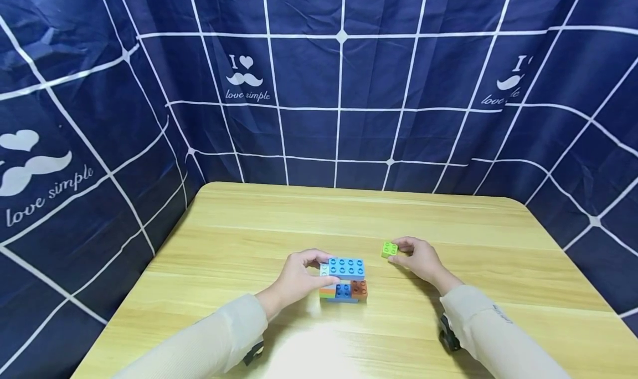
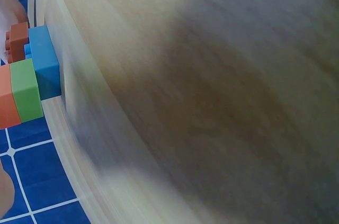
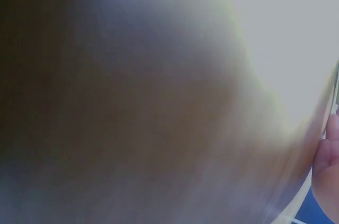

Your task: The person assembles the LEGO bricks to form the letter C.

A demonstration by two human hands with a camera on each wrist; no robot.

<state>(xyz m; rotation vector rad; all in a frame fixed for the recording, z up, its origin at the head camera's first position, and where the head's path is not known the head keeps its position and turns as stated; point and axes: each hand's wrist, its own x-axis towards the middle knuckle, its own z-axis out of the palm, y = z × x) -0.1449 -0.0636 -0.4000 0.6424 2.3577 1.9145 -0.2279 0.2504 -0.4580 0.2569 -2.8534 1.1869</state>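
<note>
In the head view, my left hand [image 1: 300,276] grips the left end of a stack of toy building bricks. The stack's top carries a blue brick [image 1: 346,268] with a white brick [image 1: 324,270] at its left. Below are a brown brick [image 1: 359,288], another blue brick [image 1: 343,291] and thin orange and green layers. At the left edge of the left wrist view, the stack's green brick [image 2: 26,90] and orange brick [image 2: 7,99] show. To the right, my right hand [image 1: 422,261] pinches a lime green brick [image 1: 389,249] between thumb and fingers, apart from the stack.
Both hands are over a light wooden table [image 1: 239,218] with rounded far corners. A dark blue curtain [image 1: 309,74] with white grid lines hangs around its back and sides. Glare brightens the near middle of the tabletop. The right wrist view is mostly blurred tabletop.
</note>
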